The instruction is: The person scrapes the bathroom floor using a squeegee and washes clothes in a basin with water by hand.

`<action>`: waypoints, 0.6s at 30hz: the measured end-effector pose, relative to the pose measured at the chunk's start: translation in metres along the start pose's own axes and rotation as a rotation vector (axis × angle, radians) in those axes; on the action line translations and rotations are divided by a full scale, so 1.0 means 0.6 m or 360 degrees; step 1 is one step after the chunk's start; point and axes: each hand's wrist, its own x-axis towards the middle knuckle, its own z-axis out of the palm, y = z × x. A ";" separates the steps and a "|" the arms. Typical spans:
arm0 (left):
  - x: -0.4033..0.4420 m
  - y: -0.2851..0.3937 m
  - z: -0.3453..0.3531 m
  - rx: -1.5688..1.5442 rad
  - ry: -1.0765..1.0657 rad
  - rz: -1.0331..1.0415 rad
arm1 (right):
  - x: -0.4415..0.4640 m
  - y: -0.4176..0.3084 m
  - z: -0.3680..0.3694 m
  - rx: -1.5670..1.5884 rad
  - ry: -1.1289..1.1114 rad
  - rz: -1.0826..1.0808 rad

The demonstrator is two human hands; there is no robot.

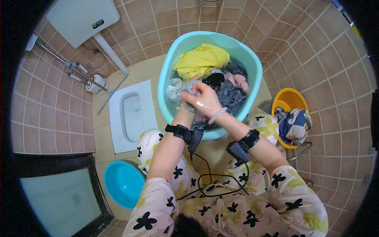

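Observation:
Over a large light-blue tub (257, 75) of water and laundry, my two hands work close together. My right hand (206, 100) has its thumb and fingers curled in a pinch on a pale wet cloth (192, 87). Beneath it, my left hand (188, 98) is mostly covered; it appears closed around the same cloth, with a fingertip showing beyond. Yellow fabric (203, 60) bulges above the water at the far side. Around my hands are a white piece (174, 87), a black piece (215, 79), dark grey fabric (232, 96) and a pink piece (239, 81).
An orange bucket (290, 94) with a patterned blue-and-beige cloth (293, 125) stands at right. To the left are a squat toilet (132, 108) and a blue basin (124, 184). Black cables (209, 194) hang from my wrist straps across my lap. Tiled walls surround the area.

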 end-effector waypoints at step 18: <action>-0.062 0.001 0.077 0.2280 0.0633 0.1144 | 0.086 0.208 -0.125 -0.1295 -0.0200 0.0035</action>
